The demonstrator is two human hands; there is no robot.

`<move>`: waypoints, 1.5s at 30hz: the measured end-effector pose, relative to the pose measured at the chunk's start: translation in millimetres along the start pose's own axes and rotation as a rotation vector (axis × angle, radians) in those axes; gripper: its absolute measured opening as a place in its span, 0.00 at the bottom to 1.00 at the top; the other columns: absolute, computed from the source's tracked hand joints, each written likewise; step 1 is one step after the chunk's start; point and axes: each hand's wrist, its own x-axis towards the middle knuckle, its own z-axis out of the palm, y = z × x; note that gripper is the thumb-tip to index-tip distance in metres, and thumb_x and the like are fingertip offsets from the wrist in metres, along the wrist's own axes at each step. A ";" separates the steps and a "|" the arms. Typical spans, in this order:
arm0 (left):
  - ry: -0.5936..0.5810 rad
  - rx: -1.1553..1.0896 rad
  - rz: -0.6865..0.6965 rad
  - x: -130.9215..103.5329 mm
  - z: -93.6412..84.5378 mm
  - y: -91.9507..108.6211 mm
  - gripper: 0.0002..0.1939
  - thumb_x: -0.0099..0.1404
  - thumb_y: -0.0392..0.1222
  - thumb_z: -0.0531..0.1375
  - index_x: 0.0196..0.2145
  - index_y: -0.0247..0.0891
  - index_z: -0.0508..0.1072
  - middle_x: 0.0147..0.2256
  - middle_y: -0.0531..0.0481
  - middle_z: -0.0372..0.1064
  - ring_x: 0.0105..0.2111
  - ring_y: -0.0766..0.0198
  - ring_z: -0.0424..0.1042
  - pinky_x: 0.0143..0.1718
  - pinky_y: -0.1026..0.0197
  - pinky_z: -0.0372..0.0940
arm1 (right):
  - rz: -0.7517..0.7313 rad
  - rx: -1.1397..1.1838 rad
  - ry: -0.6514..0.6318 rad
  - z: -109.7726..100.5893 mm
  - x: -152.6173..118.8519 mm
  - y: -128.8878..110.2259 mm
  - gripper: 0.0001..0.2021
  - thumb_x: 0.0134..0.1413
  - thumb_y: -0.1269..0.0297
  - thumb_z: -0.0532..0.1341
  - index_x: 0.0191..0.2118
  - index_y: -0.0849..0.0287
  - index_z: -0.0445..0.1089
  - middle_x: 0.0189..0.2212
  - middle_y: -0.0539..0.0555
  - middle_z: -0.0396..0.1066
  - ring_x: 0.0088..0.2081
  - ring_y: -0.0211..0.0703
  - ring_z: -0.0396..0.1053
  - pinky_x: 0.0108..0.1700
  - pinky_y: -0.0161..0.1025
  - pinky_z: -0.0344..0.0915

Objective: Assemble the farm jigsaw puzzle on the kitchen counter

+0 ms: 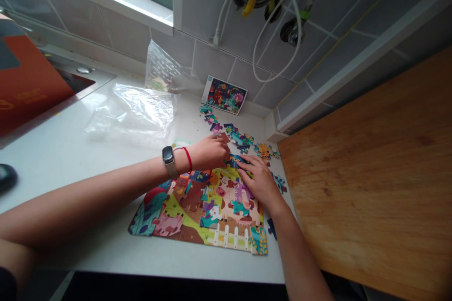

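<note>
A colourful farm jigsaw puzzle [190, 216] lies on the white counter, mostly joined, with a few pieces lying on top of it. My left hand [213, 150], with a watch and a red cord at the wrist, reaches over the puzzle's top edge. Its fingers are bent together by a reddish-brown piece [224, 138], and whether they grip it is unclear. My right hand [259, 176] rests with fingers spread on the upper right of the puzzle, beside a blue piece [234, 160]. Loose pieces [242, 139] are scattered just beyond both hands.
Behind the pieces a picture card [224, 95] leans against the tiled wall. Clear plastic bags [141, 108] lie left of it. An orange box [31, 75] is at the far left above a dark mouse [7, 177]. A wooden board [374, 178] borders the counter's right side.
</note>
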 end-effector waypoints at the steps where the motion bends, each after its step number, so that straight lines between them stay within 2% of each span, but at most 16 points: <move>1: -0.014 0.019 -0.003 0.1 1.7 1.0 0.04 0.67 0.42 0.68 0.38 0.41 0.83 0.41 0.48 0.82 0.47 0.54 0.77 0.49 0.55 0.67 | 0.001 -0.001 0.001 -0.1 -0.2 0.4 0.13 0.65 0.67 0.64 0.52 0.52 0.82 0.57 0.58 0.77 0.59 0.57 0.70 0.63 0.61 0.66; 9: -0.041 0.120 0.057 1.0 -2.4 4.0 0.04 0.69 0.40 0.66 0.37 0.40 0.82 0.38 0.48 0.80 0.41 0.57 0.76 0.40 0.57 0.65 | -0.003 0.019 0.013 0.2 -2.0 2.0 0.11 0.65 0.64 0.64 0.49 0.50 0.83 0.57 0.58 0.77 0.61 0.58 0.69 0.65 0.61 0.65; 15: 0.182 0.178 0.316 -4.0 -2.5 47.0 0.09 0.69 0.33 0.65 0.29 0.38 0.77 0.31 0.49 0.77 0.34 0.58 0.74 0.33 0.55 0.62 | 0.015 0.137 0.173 -1.9 0.2 -8.1 0.12 0.67 0.61 0.62 0.51 0.51 0.81 0.53 0.59 0.76 0.56 0.55 0.73 0.61 0.57 0.68; 19: 0.227 0.152 0.413 -11.4 2.6 73.1 0.10 0.67 0.33 0.67 0.27 0.39 0.76 0.27 0.49 0.74 0.28 0.59 0.72 0.29 0.54 0.62 | 0.018 0.318 0.269 -11.3 1.2 -23.9 0.11 0.70 0.59 0.60 0.48 0.49 0.82 0.48 0.56 0.79 0.51 0.51 0.76 0.57 0.53 0.71; 21: 0.230 0.123 0.416 -12.5 7.5 83.5 0.11 0.67 0.34 0.67 0.27 0.39 0.77 0.26 0.48 0.74 0.29 0.58 0.73 0.28 0.54 0.63 | -0.015 0.452 0.232 -20.9 2.4 -38.7 0.13 0.72 0.57 0.59 0.47 0.46 0.82 0.46 0.54 0.80 0.50 0.50 0.77 0.55 0.50 0.73; 23: 0.209 0.013 0.412 -12.2 15.5 93.1 0.11 0.70 0.37 0.65 0.27 0.40 0.78 0.28 0.48 0.75 0.32 0.57 0.75 0.29 0.55 0.66 | -0.099 0.592 0.112 -32.0 5.1 -61.0 0.15 0.74 0.55 0.56 0.49 0.44 0.81 0.46 0.54 0.80 0.51 0.50 0.77 0.53 0.49 0.75; 25: 0.179 -0.127 0.349 -13.4 25.7 101.3 0.09 0.71 0.39 0.64 0.31 0.42 0.80 0.32 0.49 0.77 0.37 0.59 0.76 0.34 0.56 0.71 | -0.215 0.656 -0.039 -41.9 9.5 -89.8 0.15 0.73 0.52 0.57 0.52 0.45 0.80 0.49 0.54 0.79 0.52 0.51 0.77 0.55 0.50 0.74; 27: 0.167 -0.193 0.242 -19.8 35.5 107.4 0.06 0.70 0.40 0.62 0.39 0.45 0.82 0.38 0.50 0.78 0.42 0.57 0.76 0.40 0.54 0.74 | -0.321 0.597 -0.175 -47.8 15.0 -119.8 0.12 0.70 0.56 0.62 0.53 0.47 0.79 0.54 0.55 0.77 0.55 0.51 0.75 0.58 0.49 0.72; 29: 0.189 -0.214 0.016 -31.9 41.9 111.3 0.10 0.71 0.44 0.60 0.46 0.48 0.81 0.43 0.49 0.77 0.49 0.52 0.75 0.46 0.48 0.75 | -0.394 0.463 -0.265 -49.2 20.5 -144.2 0.12 0.68 0.59 0.64 0.53 0.50 0.79 0.58 0.56 0.74 0.59 0.50 0.73 0.62 0.49 0.69; 30: 0.206 -0.236 -0.153 -39.0 43.4 112.5 0.12 0.71 0.46 0.59 0.49 0.49 0.80 0.46 0.49 0.77 0.52 0.49 0.74 0.49 0.45 0.75 | -0.421 0.402 -0.290 -48.5 22.8 -152.9 0.12 0.67 0.60 0.65 0.53 0.51 0.79 0.60 0.57 0.73 0.60 0.50 0.71 0.64 0.49 0.68; 32: 0.251 -0.279 -0.455 -51.4 43.3 113.6 0.17 0.71 0.53 0.58 0.53 0.50 0.78 0.50 0.48 0.76 0.58 0.44 0.70 0.53 0.40 0.74 | -0.443 0.327 -0.301 -45.6 26.5 -163.3 0.13 0.66 0.56 0.67 0.53 0.52 0.78 0.63 0.57 0.71 0.63 0.51 0.69 0.66 0.49 0.66; 33: 0.278 -0.294 -0.544 -55.7 42.2 113.6 0.20 0.69 0.57 0.59 0.54 0.50 0.76 0.51 0.48 0.75 0.60 0.41 0.68 0.55 0.38 0.73 | -0.433 0.311 -0.291 -44.0 27.9 -165.9 0.16 0.64 0.53 0.68 0.54 0.52 0.78 0.63 0.57 0.71 0.63 0.52 0.69 0.66 0.50 0.66; 36: 0.355 -0.298 -0.560 -60.6 38.7 112.3 0.30 0.62 0.63 0.65 0.58 0.48 0.74 0.49 0.45 0.74 0.62 0.36 0.65 0.58 0.37 0.71 | -0.354 0.263 -0.278 -39.0 30.8 -170.7 0.32 0.56 0.45 0.72 0.62 0.53 0.72 0.63 0.59 0.72 0.64 0.56 0.68 0.67 0.52 0.65; 38: 0.365 -0.283 -0.552 -60.7 38.4 110.8 0.35 0.59 0.65 0.67 0.59 0.47 0.73 0.47 0.45 0.74 0.62 0.37 0.66 0.61 0.39 0.70 | -0.317 0.213 -0.315 -35.8 31.8 -175.4 0.38 0.52 0.41 0.73 0.64 0.54 0.70 0.60 0.60 0.75 0.63 0.59 0.69 0.66 0.54 0.65; 42: 0.257 -0.251 -0.607 -65.0 41.7 105.8 0.34 0.61 0.67 0.64 0.59 0.48 0.73 0.43 0.46 0.73 0.58 0.38 0.70 0.59 0.39 0.71 | -0.297 0.167 -0.385 -32.0 31.1 -184.7 0.28 0.54 0.44 0.73 0.55 0.54 0.75 0.52 0.58 0.79 0.55 0.57 0.74 0.61 0.53 0.69; 45: 0.213 -0.254 -0.609 -69.8 43.5 100.4 0.31 0.63 0.64 0.63 0.59 0.48 0.73 0.43 0.46 0.73 0.55 0.41 0.72 0.60 0.40 0.72 | -0.360 0.165 -0.331 -34.0 28.7 -183.5 0.24 0.57 0.52 0.73 0.56 0.55 0.73 0.53 0.58 0.78 0.56 0.56 0.73 0.61 0.53 0.69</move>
